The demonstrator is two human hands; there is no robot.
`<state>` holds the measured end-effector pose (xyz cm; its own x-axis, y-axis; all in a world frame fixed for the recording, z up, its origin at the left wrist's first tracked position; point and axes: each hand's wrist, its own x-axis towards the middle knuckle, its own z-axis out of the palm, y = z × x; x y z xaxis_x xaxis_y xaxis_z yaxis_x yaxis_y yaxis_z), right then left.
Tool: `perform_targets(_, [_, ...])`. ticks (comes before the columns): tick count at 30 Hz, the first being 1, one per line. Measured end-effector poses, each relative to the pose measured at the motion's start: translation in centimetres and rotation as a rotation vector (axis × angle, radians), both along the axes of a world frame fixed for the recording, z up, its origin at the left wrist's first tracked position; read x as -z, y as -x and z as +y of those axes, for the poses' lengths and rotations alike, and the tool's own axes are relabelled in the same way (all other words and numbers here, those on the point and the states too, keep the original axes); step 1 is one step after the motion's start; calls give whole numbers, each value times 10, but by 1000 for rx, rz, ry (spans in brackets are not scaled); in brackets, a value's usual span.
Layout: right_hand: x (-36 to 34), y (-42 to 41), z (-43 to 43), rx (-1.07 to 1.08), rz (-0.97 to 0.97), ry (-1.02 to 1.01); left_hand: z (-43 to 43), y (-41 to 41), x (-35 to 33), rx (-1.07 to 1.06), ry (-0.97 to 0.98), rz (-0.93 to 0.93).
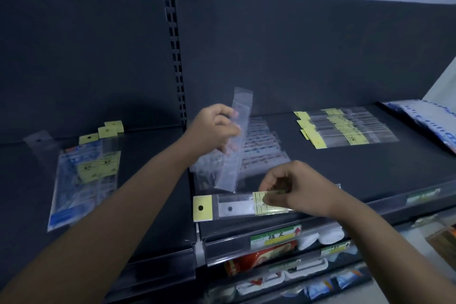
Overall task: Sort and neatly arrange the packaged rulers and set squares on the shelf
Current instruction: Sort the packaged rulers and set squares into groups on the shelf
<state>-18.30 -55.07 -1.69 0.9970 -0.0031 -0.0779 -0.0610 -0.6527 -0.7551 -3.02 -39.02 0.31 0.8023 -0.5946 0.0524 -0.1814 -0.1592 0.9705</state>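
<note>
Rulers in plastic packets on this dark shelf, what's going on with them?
A person is sorting packaged rulers on a dark shelf. The left hand holds a clear packet up at a tilt, above a loose pile of clear packets. The right hand pinches a yellow-tagged ruler packet lying along the shelf's front edge. A tidy row of yellow-tagged packets lies at the back right, and blue-printed packets sit on the left section.
</note>
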Motion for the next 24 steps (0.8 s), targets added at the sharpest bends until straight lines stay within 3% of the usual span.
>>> perform_targets(5, [-1,1,-33,-71,-1,-21,-13,7,8,-185,39,23])
perform_targets(8, [-1,3,-56,-140,-2,-24,-21,21,10,-227,-117,-5])
perform_targets(13, [7,6,-87,-222,-46,-7,-27,39,6,-204,-125,268])
perform_targets(15, [10,7,-98,-244,-68,-11,-23,48,2,-177,-157,243])
perform_targets(19, [13,4,-111,-268,-108,8,-23,63,6,-222,-329,57])
perform_targets(24, [15,0,-118,-293,-163,53,-22,57,7,-39,-828,-16])
